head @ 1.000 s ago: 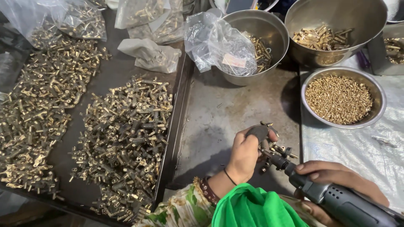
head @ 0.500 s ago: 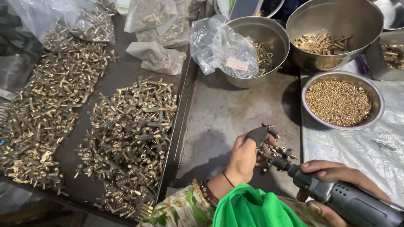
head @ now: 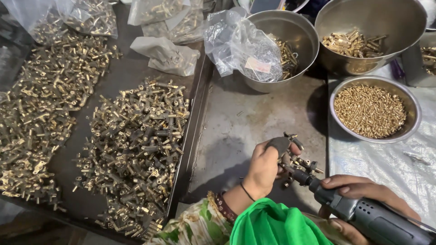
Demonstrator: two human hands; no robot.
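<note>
My left hand (head: pixel 265 165) is closed around a small brass fitting (head: pixel 293 140), a dark cover on the thumb tip, over the grey worktop. My right hand (head: pixel 363 193) grips a grey electric screwdriver (head: pixel 363 215) whose tip meets the fitting beside the left hand. A few more brass parts (head: pixel 306 165) lie clustered just under the tool's tip. A green cloth (head: pixel 272 224) and a patterned sleeve cover my left forearm.
A dark tray (head: pixel 190 136) on the left holds piles of brass fittings (head: pixel 136 149). At the back stand steel bowls: one with a plastic bag (head: pixel 245 45), one with brass pieces (head: pixel 354 43), and a smaller bowl of brass screws (head: pixel 370 111). Plastic bags of parts (head: pixel 165 18) lie behind.
Both hands stay together at the same spot, with the tool's tip still against the fitting. The view has shifted only slightly.
</note>
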